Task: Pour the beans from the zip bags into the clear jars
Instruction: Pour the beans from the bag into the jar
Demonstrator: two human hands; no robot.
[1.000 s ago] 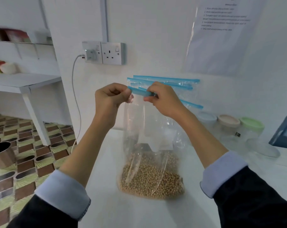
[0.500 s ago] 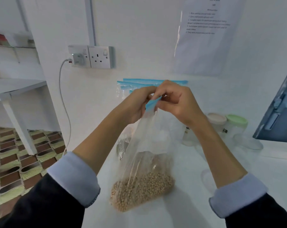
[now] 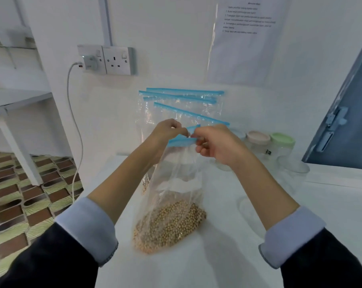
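A clear zip bag (image 3: pixel 176 179) with a blue zip strip stands on the white table (image 3: pixel 228 256), its bottom filled with pale beans (image 3: pixel 169 227). My left hand (image 3: pixel 167 132) pinches the strip's left side and my right hand (image 3: pixel 217 144) pinches its right side, the two hands almost touching. The strip's two blue lips show apart between my fingers. Several more zip bags (image 3: pixel 184 109) lean against the wall behind. Clear jars with a beige lid (image 3: pixel 258 137) and a green lid (image 3: pixel 283 140) stand at the right, and an open clear jar (image 3: pixel 294 173) sits in front of them.
A wall socket (image 3: pixel 118 60) with a plugged charger and a white cable (image 3: pixel 74 129) hangs left of the bags. A blue door (image 3: pixel 346 121) is at the right edge. The table's left edge drops to a patterned floor (image 3: pixel 20 200).
My hands came together at the bag's top, then moved slightly apart along the strip. The bag tilted and its blue lips have separated. The camera view shifted.
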